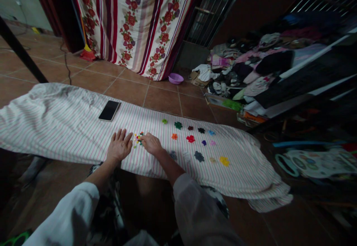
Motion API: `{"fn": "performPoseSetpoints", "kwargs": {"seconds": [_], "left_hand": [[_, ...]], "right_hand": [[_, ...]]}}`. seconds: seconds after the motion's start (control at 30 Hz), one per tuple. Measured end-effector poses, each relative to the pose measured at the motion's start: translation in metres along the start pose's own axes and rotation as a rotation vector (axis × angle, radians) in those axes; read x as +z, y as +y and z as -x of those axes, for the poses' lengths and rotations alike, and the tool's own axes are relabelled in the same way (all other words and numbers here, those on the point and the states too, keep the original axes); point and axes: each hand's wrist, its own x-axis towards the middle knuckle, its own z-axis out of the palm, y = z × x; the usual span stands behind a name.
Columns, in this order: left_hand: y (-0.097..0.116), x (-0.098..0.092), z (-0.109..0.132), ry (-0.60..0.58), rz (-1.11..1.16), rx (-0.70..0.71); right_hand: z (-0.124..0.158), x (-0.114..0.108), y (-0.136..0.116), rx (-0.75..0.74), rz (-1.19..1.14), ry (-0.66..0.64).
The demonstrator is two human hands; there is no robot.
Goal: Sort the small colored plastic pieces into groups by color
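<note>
My left hand (120, 145) lies flat on the striped cloth with its fingers spread, just left of a small heap of mixed coloured pieces (138, 138). My right hand (151, 143) reaches into the right side of that heap, fingers bent together at its edge. Whatever those fingertips hold, if anything, is too small to make out. To the right, separate little piles sorted by colour rest on the cloth, among them a dark green pile (178, 125), a red pile (190, 139), an orange pile (174, 136), a grey pile (199, 156) and a yellow pile (224, 161).
A phone (109, 110) lies on the striped cloth (69, 127) at the upper left. Beyond, on the tiled floor, stand a purple basin (176, 78) and a red broom (88, 54) by a floral curtain (134, 23). Heaped clothes (251, 67) fill the right side.
</note>
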Motion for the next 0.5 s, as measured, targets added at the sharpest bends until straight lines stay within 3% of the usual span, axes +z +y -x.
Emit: {"fn": "performPoseSetpoints", "kwargs": {"seconds": [0.5], "left_hand": [[-0.002,0.004,0.001,0.003,-0.032,0.017]], "right_hand": [[-0.009,0.011,-0.002,-0.017,-0.056,0.048]]}}
